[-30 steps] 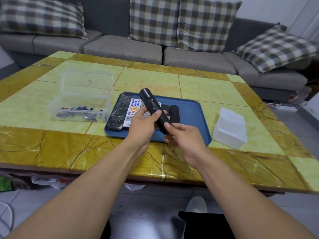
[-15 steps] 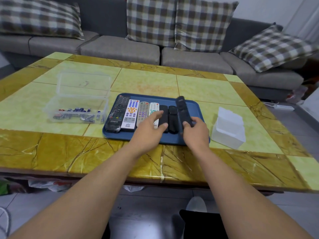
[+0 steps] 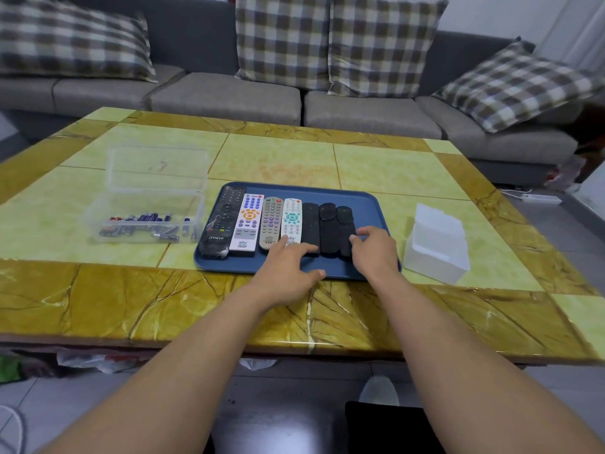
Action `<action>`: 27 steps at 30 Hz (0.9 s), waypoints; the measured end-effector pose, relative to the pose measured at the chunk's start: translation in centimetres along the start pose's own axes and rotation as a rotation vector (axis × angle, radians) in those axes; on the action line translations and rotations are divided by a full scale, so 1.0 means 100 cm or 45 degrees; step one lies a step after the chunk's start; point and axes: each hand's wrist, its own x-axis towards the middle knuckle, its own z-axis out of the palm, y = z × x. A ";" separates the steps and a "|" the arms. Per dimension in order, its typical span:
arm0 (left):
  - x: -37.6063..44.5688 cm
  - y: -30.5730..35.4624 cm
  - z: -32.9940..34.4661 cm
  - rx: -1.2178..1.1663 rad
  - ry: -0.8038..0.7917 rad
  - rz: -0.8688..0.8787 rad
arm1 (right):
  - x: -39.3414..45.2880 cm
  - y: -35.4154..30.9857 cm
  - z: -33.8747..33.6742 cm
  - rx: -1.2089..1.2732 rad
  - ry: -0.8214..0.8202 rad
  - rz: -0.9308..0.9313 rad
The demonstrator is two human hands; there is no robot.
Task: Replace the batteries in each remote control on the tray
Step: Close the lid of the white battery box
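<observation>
Head view: black remote (image 3: 218, 224) reads "THTF"; left hand (image 3: 288, 273), right hand (image 3: 373, 253) grip wide, empty.

A grey sofa (image 3: 229, 99) with checked cushions (image 3: 281, 40) stood behind the counter (image 3: 131, 306), whose top was pale green tile edged in veined yellow. Grey floor tiles (image 3: 556, 224) lay beneath, a pale wall (image 3: 491, 11) behind.
</observation>
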 end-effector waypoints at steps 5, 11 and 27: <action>0.006 -0.003 0.003 -0.038 0.082 0.017 | 0.003 0.005 -0.017 -0.145 0.141 -0.238; 0.013 0.008 0.016 -0.091 0.138 0.145 | 0.007 0.036 -0.065 -0.298 0.586 -0.086; 0.039 0.086 0.091 -0.212 -0.145 0.228 | 0.008 0.091 -0.113 0.562 -0.070 0.291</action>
